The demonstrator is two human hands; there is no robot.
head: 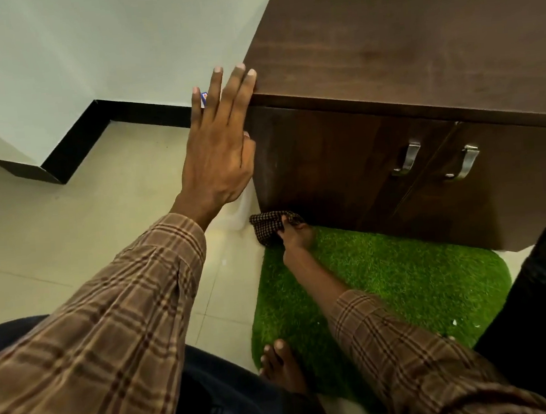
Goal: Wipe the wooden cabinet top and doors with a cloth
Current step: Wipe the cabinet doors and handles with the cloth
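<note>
- Nearest to me, at 6 o'clock, I see a bare foot (pixel 282 364) planted on the near edge of a green grass mat (pixel 405 280), with dark trousers and plaid sleeves filling the bottom of the view.
- My right hand (pixel 296 234) reaches low toward 1 o'clock; its fingers (pixel 283 224) are closed around a dark checked cloth (pixel 271 223), bunched and pressed against the bottom left corner of the left door (pixel 327 165), just above where mat meets floor.
- My left hand (pixel 218 152) is up at 11 o'clock, fingers spread flat and holding nothing, fingertips touching the front left corner of the cabinet top (pixel 399 47) as if to steady me.
- Farther right, at 2 o'clock, two metal handles (pixel 407 159) sit on either side of the seam between the left door and the right door (pixel 513 190).
- Beyond that, the cabinet top stretches to the wall (pixel 83 51) at 12 o'clock; nothing stands on this surface.
- Progress, as I judge it: the cloth is at the lowest part of the left door, so I am in the door stage. The top looks faintly streaked, which may mean it is already wiped, though I cannot confirm that. The right door and the area around the handles look likely still to do.
</note>
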